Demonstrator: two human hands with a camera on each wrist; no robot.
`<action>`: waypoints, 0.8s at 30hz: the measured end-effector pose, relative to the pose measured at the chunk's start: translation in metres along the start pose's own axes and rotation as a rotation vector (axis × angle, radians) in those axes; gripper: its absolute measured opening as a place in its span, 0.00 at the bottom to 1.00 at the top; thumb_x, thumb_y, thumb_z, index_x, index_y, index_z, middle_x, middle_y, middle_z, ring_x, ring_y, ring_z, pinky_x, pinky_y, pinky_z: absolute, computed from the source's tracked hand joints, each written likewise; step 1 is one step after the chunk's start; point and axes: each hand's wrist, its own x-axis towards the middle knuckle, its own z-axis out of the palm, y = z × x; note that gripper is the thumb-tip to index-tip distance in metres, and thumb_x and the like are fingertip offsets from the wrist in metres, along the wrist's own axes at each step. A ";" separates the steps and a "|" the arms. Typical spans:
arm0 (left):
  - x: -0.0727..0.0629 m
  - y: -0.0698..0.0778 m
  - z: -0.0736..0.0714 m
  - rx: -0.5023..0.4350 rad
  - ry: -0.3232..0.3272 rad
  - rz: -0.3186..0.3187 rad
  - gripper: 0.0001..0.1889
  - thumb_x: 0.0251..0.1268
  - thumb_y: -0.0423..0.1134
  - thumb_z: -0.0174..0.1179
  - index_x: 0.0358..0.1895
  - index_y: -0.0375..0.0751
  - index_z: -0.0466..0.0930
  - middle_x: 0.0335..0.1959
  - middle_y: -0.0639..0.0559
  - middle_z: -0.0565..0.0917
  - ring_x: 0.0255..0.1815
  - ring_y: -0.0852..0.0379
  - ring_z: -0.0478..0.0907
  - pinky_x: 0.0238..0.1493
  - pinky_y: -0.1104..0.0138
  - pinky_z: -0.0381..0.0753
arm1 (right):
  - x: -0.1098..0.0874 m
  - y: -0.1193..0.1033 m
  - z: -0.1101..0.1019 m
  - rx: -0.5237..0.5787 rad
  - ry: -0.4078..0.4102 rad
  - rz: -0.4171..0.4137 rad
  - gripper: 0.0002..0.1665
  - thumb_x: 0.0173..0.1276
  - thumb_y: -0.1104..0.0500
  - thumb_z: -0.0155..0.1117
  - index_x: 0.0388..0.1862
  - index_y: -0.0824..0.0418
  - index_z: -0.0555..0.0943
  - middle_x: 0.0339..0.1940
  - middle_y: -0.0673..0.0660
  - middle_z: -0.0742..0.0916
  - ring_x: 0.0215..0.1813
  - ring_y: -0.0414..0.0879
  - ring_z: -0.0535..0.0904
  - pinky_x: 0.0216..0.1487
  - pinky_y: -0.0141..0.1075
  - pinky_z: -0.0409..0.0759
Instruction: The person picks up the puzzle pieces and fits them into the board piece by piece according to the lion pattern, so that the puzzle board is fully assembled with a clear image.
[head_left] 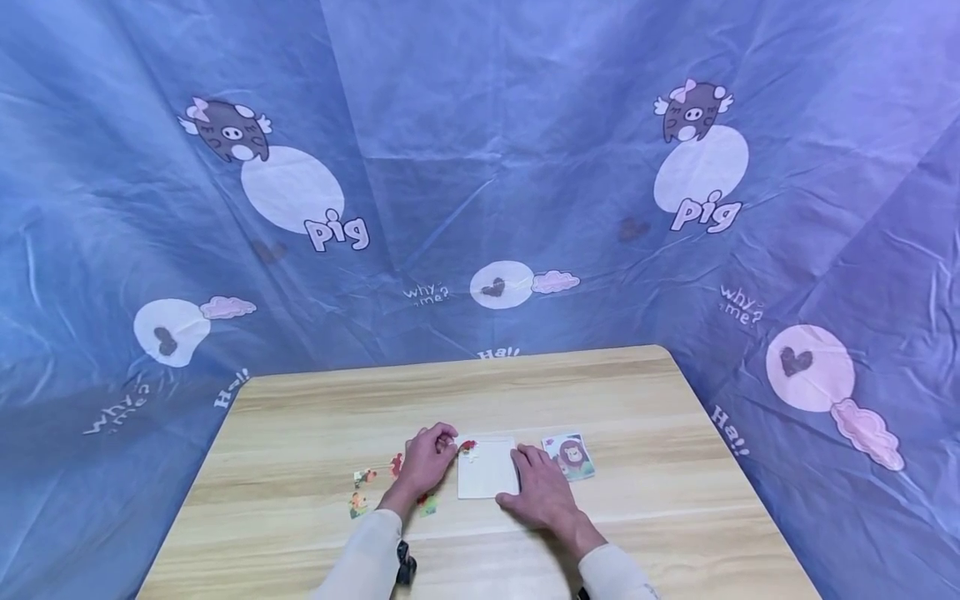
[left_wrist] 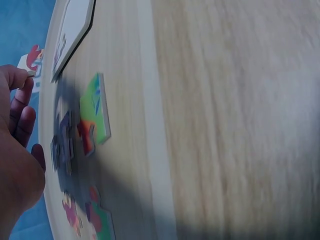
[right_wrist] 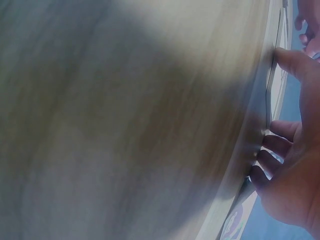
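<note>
Between thumb and finger my left hand pinches a small jigsaw piece with a red print, clearest in the left wrist view. It hovers by the far left corner of a white square puzzle board. In the head view red and pale colours show at that corner; whether they belong to the pinched piece or another, I cannot tell. My right hand rests on the board's near right corner, its thumb at the front edge and its spread fingers along the right edge. Loose jigsaw pieces lie left of the board.
A square card with a lion picture lies right of the board, beside my right hand. A green and red piece lies on the wooden table beneath my left forearm. Blue printed cloth hangs around the table's far and side edges.
</note>
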 end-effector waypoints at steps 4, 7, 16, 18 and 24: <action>0.000 0.003 0.003 0.014 -0.017 0.015 0.07 0.59 0.36 0.63 0.41 0.47 0.82 0.25 0.63 0.79 0.33 0.63 0.71 0.51 0.55 0.60 | 0.001 0.000 0.000 0.000 -0.002 0.002 0.53 0.50 0.31 0.66 0.68 0.62 0.69 0.68 0.62 0.73 0.69 0.58 0.68 0.70 0.50 0.64; 0.000 0.003 0.006 0.031 -0.021 0.011 0.07 0.58 0.36 0.63 0.41 0.47 0.82 0.25 0.64 0.79 0.33 0.63 0.70 0.53 0.54 0.59 | 0.001 0.000 0.000 -0.001 -0.003 0.001 0.53 0.50 0.31 0.66 0.68 0.62 0.69 0.68 0.62 0.73 0.69 0.58 0.68 0.70 0.50 0.64; 0.002 0.007 0.013 0.040 -0.033 0.018 0.07 0.57 0.37 0.63 0.40 0.48 0.82 0.25 0.64 0.78 0.32 0.62 0.69 0.50 0.57 0.59 | 0.001 0.002 0.000 -0.003 0.004 0.007 0.53 0.50 0.31 0.66 0.68 0.62 0.69 0.68 0.62 0.73 0.69 0.58 0.68 0.70 0.50 0.64; 0.002 0.009 0.015 0.032 -0.037 0.019 0.07 0.57 0.36 0.63 0.40 0.47 0.82 0.26 0.63 0.78 0.33 0.61 0.69 0.51 0.56 0.58 | 0.000 0.002 0.000 -0.003 0.003 0.004 0.54 0.50 0.31 0.66 0.68 0.62 0.69 0.68 0.62 0.73 0.69 0.58 0.68 0.70 0.50 0.64; 0.003 0.008 0.021 0.053 -0.041 0.026 0.08 0.56 0.35 0.64 0.40 0.48 0.82 0.27 0.63 0.78 0.33 0.62 0.69 0.49 0.57 0.57 | 0.000 0.001 0.000 0.005 0.012 -0.004 0.53 0.50 0.31 0.66 0.67 0.62 0.69 0.67 0.62 0.74 0.69 0.58 0.68 0.70 0.50 0.64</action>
